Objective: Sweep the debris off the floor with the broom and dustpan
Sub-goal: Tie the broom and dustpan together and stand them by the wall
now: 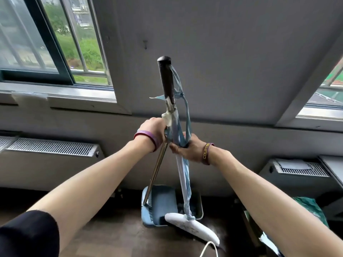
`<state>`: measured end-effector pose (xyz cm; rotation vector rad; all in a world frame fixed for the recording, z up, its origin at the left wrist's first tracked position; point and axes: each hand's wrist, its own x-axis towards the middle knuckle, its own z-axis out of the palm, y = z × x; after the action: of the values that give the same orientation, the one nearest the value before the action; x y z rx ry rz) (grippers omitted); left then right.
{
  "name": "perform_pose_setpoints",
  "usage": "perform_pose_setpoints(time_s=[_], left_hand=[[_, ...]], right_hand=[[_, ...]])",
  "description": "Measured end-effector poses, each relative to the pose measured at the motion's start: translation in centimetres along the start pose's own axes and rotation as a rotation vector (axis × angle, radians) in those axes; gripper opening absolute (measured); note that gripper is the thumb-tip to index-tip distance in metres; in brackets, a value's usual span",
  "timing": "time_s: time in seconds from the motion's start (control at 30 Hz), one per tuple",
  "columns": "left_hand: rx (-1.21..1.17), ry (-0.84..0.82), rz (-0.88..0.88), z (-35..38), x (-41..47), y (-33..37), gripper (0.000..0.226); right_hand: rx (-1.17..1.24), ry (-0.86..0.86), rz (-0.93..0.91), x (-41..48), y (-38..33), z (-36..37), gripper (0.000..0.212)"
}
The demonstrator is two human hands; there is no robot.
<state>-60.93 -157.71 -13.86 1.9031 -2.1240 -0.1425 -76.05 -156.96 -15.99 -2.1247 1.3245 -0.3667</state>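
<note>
L hand: arm out fwd, fingers wrapped round shiny metal dustpan pole.
R hand: fingers clamped on white broom handle, pale-blue cloth strips wound round it.
Poles upright, crossing at hands, near grey wall; slatted radiator to L.
Blue plastic dustpan on floor by wall; white broom head at its front edge.

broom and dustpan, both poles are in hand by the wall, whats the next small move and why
Probably pull the two poles apart. The left hand grips the dustpan by its metal pole, the right hand grips the broom, and the poles cross at the hands. Separating them should free the broom to sweep.
</note>
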Motion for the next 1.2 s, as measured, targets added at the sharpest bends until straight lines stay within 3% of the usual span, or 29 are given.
perform_pose_setpoints(time_s=[0.17, 0.37, 0.63, 0.83, 1.07, 1.2], left_hand=[[0.054, 0.082, 0.087, -1.7, 0.4, -3.1, 0.02], [0.08, 0.048, 0.161, -1.7, 2.3, -6.4, 0.028], [0.111, 0.122, 0.189, -1.7, 2.6, -6.5, 0.021], [0.056, 0.077, 0.143, -0.4, 2.4, -6.3, 0.016], [-0.085, 0.271, 0.117, -2.6, 2.2, -7.1, 0.007], [-0.155, 0.192, 0.076, -2.6, 2.8, -8.1, 0.032]], right_hand=[[0.087, -0.105, 0.01, 1.0, -1.9, 0.0, 0.036], [0.196, -0.022, -0.049, 2.5, -3.3, -1.4, 0.031], [0.188, -0.075, -0.115, 4.1, -5.9, -0.6, 0.036], [0.062, -0.011, -0.001, 6.0, -3.7, 1.7, 0.038], [-0.055, -0.125, 0.141, 6.7, -0.4, 6.0, 0.056], [0.131, -0.023, -0.041, 6.7, -2.5, 6.4, 0.051]])
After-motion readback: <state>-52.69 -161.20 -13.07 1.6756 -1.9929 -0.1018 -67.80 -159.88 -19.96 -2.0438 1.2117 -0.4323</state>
